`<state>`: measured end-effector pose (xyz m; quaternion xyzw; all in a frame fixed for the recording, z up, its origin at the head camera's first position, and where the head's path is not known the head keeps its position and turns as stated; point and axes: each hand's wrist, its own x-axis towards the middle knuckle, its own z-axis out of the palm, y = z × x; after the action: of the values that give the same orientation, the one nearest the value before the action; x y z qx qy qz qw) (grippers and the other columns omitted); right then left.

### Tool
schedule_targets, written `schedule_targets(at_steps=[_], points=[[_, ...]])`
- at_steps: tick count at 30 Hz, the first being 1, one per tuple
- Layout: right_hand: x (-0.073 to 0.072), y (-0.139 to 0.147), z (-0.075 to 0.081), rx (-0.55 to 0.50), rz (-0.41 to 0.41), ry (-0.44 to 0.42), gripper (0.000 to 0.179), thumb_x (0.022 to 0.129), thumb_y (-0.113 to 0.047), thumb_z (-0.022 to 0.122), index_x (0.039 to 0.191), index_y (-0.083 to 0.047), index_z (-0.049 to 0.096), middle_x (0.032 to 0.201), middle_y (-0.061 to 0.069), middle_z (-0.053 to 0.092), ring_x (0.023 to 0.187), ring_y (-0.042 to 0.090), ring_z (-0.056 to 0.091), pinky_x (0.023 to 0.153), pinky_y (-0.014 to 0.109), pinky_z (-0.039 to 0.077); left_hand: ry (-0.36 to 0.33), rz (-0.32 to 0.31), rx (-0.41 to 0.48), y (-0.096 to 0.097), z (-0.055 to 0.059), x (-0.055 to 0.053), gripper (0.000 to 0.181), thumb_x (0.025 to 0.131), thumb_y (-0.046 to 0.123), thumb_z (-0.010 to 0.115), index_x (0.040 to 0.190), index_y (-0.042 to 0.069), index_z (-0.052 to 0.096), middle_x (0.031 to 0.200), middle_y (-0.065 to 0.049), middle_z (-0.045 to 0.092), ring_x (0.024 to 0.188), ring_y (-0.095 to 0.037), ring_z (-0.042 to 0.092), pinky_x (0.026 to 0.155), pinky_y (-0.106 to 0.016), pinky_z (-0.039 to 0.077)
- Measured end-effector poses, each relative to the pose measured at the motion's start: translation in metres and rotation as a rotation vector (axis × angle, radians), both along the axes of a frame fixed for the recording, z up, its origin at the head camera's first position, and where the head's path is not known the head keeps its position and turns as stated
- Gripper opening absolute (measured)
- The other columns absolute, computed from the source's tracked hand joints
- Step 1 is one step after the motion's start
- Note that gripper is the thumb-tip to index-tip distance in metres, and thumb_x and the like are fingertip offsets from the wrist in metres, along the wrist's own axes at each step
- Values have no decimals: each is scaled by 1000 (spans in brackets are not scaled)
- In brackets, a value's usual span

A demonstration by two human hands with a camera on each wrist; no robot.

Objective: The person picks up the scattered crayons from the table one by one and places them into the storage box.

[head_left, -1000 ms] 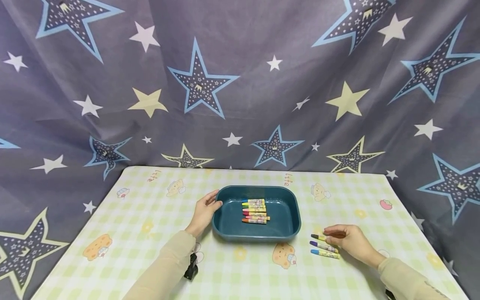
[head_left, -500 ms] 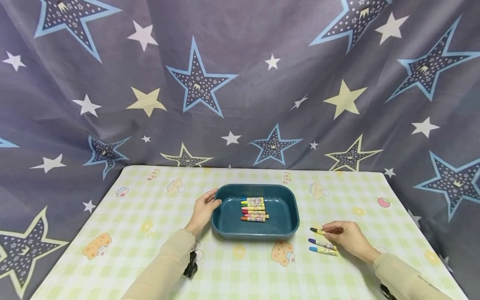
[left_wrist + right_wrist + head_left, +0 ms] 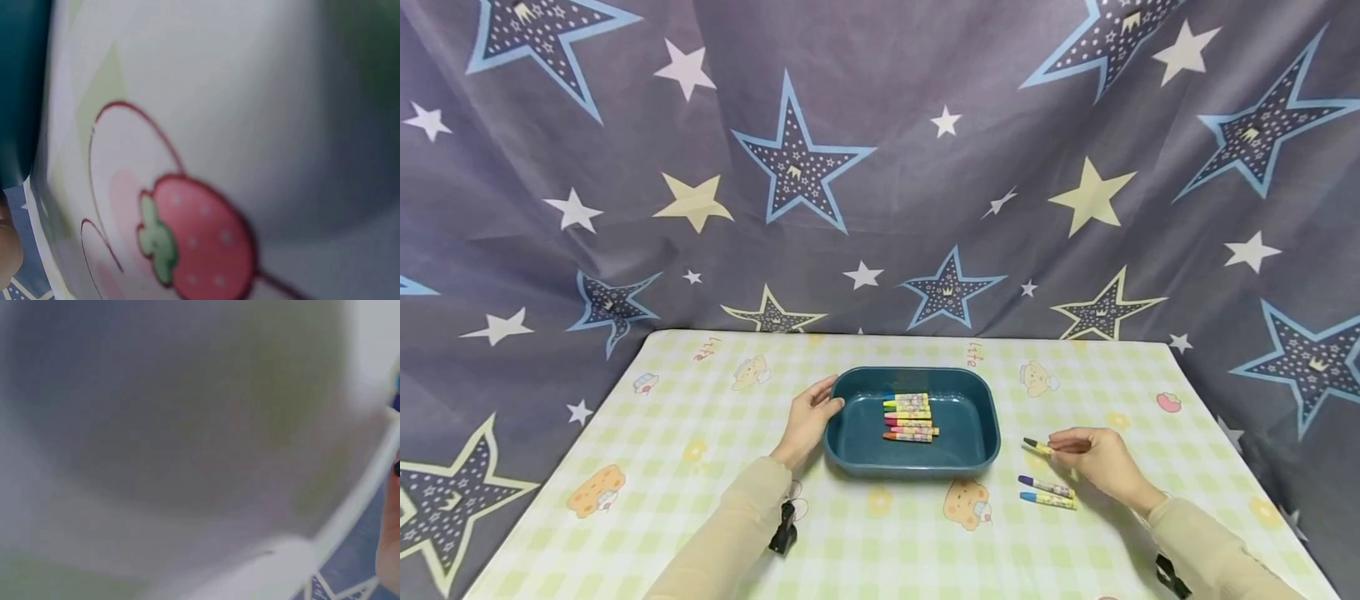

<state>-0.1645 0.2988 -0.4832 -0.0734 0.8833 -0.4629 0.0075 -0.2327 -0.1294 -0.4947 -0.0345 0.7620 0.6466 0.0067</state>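
A teal tray (image 3: 985, 417) sits mid-table with several crayons (image 3: 908, 417) lined up inside. My left hand (image 3: 811, 419) rests against the tray's left rim, thumb on the edge, fingers relaxed. My right hand (image 3: 1093, 460) pinches a black-tipped crayon (image 3: 1037, 447) and holds it just above the tablecloth, right of the tray. A purple crayon (image 3: 1045, 485) and a blue crayon (image 3: 1047, 500) lie on the cloth just below that hand. The left wrist view is a blur of tablecloth with a strawberry print (image 3: 200, 244); the right wrist view shows nothing clear.
The table (image 3: 700, 467) wears a green-checked cloth with cartoon prints. A star-patterned grey curtain (image 3: 880, 167) hangs behind and around it. A small black clip (image 3: 783, 529) sits by my left forearm.
My right hand has lifted the black-tipped crayon off the cloth and drawn it up and away from the other two. The left hand has stayed on the tray rim.
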Motion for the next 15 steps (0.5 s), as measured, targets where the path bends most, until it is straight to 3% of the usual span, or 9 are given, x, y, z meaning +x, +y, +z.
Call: schedule_targets(at_steps=[6, 11, 15], points=[[-3, -6, 30, -31, -30, 66, 30, 77, -8, 71, 103, 6, 66, 96, 20, 69, 78, 3, 67, 69, 17, 54, -8, -2, 0, 2, -2, 4, 48, 85, 10, 58, 133, 8, 48, 131, -18, 51, 124, -30, 46, 103, -38, 41], [-14, -21, 53, -52, -29, 89, 34, 79, -16, 71, 106, 5, 65, 98, 19, 68, 79, -1, 66, 70, 16, 54, -6, -10, 17, 1, 0, 3, 48, 86, 9, 58, 134, 7, 47, 131, -19, 50, 124, -31, 46, 103, -39, 40], [-24, -42, 60, -94, 26, 82, 33, 79, -15, 71, 106, 3, 66, 101, 19, 68, 81, 1, 66, 72, 17, 54, -29, -24, 35, 0, 16, 7, 48, 87, 7, 56, 134, 3, 45, 133, -21, 48, 125, -33, 44, 104, -41, 39]])
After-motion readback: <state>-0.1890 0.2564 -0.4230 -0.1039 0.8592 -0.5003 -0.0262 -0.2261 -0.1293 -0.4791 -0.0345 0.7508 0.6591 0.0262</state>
